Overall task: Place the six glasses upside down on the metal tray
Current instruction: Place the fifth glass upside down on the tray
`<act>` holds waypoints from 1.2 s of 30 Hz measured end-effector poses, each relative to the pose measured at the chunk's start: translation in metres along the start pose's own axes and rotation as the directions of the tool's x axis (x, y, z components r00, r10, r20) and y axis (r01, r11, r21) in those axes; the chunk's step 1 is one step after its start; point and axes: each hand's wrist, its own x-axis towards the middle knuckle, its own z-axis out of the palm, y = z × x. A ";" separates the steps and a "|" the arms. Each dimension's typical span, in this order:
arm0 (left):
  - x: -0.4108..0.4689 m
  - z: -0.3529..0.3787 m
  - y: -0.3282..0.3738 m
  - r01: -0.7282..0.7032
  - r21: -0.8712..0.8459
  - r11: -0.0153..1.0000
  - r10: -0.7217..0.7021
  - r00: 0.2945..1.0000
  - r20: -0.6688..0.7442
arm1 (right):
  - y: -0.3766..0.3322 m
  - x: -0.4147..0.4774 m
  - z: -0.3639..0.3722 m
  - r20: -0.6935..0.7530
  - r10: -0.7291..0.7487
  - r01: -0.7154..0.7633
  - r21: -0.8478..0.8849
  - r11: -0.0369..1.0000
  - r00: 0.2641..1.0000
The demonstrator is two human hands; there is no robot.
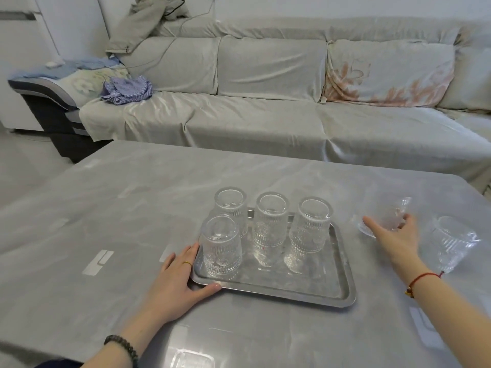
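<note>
Our left hand (177,277) lies flat and spread on the grey table (106,208), thumb and fingertips against the near-left corner of the rectangular metal tray (305,293). Our right hand (393,236) reaches out with fingers open wide around a blurred clear ribbed glass (390,216) on the table right of the tray, not visibly gripping it. Four clear ribbed glasses (268,221) stand upside down on the tray; another glass (454,243) sits further right on the table.
</note>
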 end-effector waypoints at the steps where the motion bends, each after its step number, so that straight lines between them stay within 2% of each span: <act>1: 0.000 0.000 0.000 -0.008 0.007 1.000 0.008 1.000 0.001 | -0.005 -0.011 -0.006 0.016 -0.050 0.050 0.015 0.999 0.999; 5: 0.000 0.000 -0.001 -0.012 -0.011 1.000 0.012 1.000 -0.004 | -0.032 -0.058 -0.037 0.224 -0.249 0.251 0.020 0.968 0.942; 7: 0.001 0.001 -0.002 -0.019 -0.002 1.000 0.019 1.000 -0.006 | -0.050 -0.082 -0.047 0.376 -0.281 0.303 0.000 0.953 0.883; 9: 0.001 0.002 -0.004 -0.023 -0.004 1.000 0.022 1.000 -0.014 | -0.068 -0.102 -0.046 0.449 -0.262 0.315 -0.047 0.948 0.854; 15: 0.000 0.003 -0.005 -0.027 -0.030 0.999 0.027 0.999 -0.018 | -0.102 -0.143 0.005 0.448 -0.368 0.443 -0.071 0.894 0.814; 23: 0.000 0.001 -0.004 -0.036 -0.043 0.998 0.036 0.999 -0.008 | -0.091 -0.166 0.070 0.526 -0.332 0.446 -0.102 0.889 0.783; 31: -0.001 0.001 -0.003 -0.038 -0.051 0.998 0.037 0.999 -0.008 | -0.082 -0.171 0.087 0.516 -0.377 0.505 -0.129 0.853 0.769; 36: -0.001 0.000 -0.002 -0.031 -0.031 0.999 0.031 0.999 -0.025 | -0.074 -0.177 0.081 0.506 -0.420 0.506 -0.039 0.862 0.754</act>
